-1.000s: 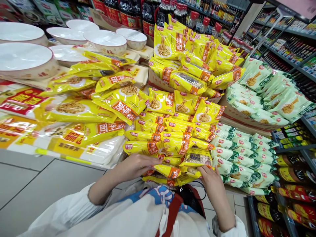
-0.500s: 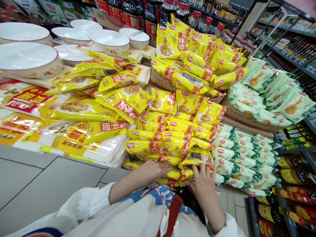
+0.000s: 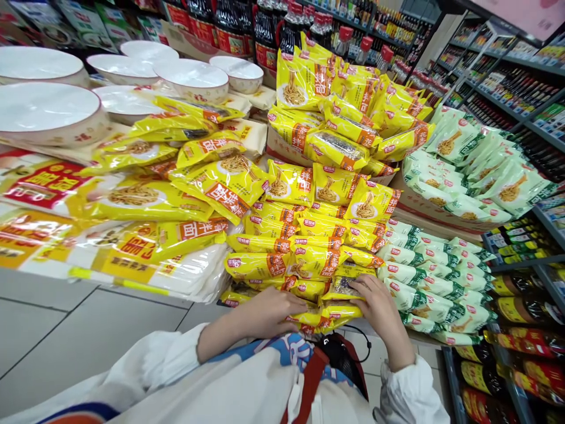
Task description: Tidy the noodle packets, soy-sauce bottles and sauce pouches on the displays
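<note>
Left hand point(image 3: 272, 312) | right hand point(image 3: 377, 301) | both curved over glossy, pillowy yellow packets point(image 3: 339, 310) | grip: cannot tell

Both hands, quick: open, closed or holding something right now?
Left hand: laid over yellow noodle packets; grip cannot be told.
Right hand: bent over a clear-windowed yellow noodle packet; grip cannot be told.

My left grip point(image 3: 274, 309) is hiding parts of yellow packets point(image 3: 308, 288), my right grip point(image 3: 375, 300) is covering part of a windowed pack point(image 3: 342, 288), my view's left edge is cutting off two white bowls point(image 3: 44, 109), and distant shelf goods point(image 3: 503, 91) are looking blurred
</note>
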`<action>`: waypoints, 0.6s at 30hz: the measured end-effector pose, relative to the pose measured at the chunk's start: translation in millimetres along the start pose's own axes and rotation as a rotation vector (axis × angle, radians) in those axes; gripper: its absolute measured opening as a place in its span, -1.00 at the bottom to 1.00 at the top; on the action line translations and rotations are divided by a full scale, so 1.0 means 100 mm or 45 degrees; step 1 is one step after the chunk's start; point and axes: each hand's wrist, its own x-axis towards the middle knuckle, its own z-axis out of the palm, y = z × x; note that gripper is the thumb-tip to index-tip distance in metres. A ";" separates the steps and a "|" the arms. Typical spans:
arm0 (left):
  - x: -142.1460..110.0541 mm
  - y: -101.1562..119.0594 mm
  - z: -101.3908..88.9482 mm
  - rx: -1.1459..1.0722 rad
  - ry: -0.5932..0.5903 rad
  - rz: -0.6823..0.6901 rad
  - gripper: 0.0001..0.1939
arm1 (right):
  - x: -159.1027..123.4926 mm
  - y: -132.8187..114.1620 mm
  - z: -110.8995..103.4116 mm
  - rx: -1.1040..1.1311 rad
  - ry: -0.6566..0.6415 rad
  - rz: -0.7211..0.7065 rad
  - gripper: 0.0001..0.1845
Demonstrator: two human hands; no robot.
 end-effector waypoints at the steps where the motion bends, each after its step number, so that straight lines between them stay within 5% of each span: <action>1: -0.01 0.01 -0.03 -0.001 -0.004 0.010 -0.60 | 0.04 0.05 -0.02 -0.002 0.044 -0.013 -0.68; 7: -0.08 -0.02 -0.20 -0.003 0.094 0.004 -0.62 | 0.22 0.32 -0.25 -0.023 0.457 0.110 -0.67; 14: -0.12 -0.05 -0.17 -0.064 0.126 0.004 -0.63 | 0.35 0.26 -0.18 0.035 0.202 0.094 -0.63; 18: -0.08 -0.05 -0.19 -0.055 0.133 0.043 -0.64 | 0.39 0.30 -0.06 0.056 0.274 0.194 -0.60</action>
